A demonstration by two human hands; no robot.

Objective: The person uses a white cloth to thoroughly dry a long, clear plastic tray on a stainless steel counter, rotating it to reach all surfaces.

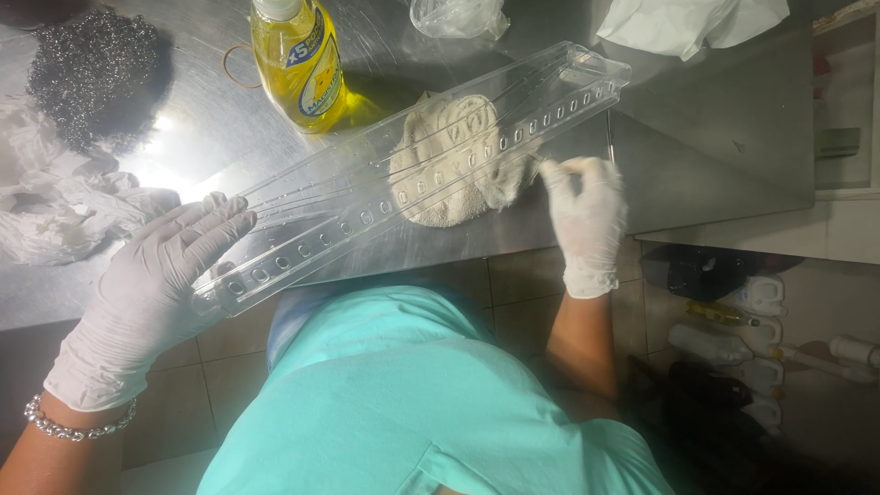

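Observation:
A long clear plastic tray (302,203) with a row of oval holes along one side lies slanted over the steel counter (715,147). My left hand (151,289), in a white glove, grips its near left end. My right hand (587,215), also gloved, pinches a beige cloth (440,151) at the counter's edge. The cloth lies behind the tray's far half and shows through the clear plastic.
A yellow bottle of dish soap (298,60) stands behind the tray. A dark steel scouring pad (96,73) and crumpled white cloths (55,206) lie at left. A clear bag (458,16) and white paper (687,23) lie at the back. Bottles (733,339) sit on the floor at right.

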